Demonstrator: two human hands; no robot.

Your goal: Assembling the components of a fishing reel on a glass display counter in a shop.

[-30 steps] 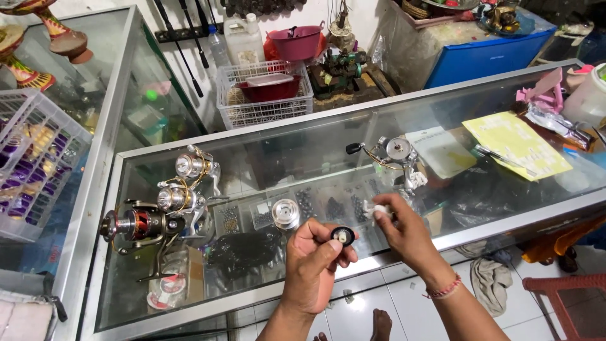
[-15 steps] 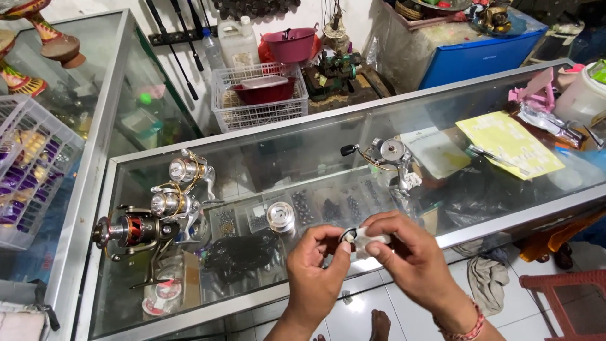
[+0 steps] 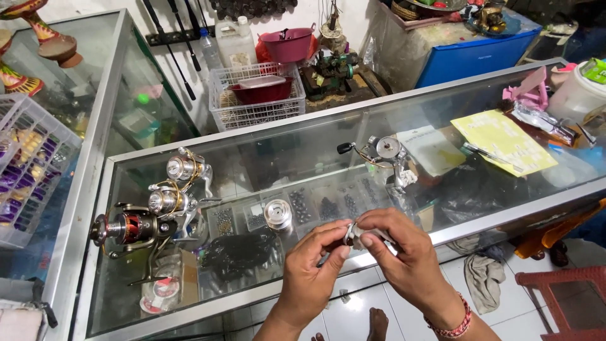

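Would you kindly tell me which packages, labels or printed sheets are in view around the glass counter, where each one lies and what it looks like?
Yellow printed sheet: flat on the counter's right side, rectangular, with dark print.
White sheet: left of the yellow one, beside the dismantled reel, pale and rectangular.
Round label: inside the case at front left, white and red disc.
Pink packet: far right of the counter, crumpled.
Green label: on the white tub at the right edge.
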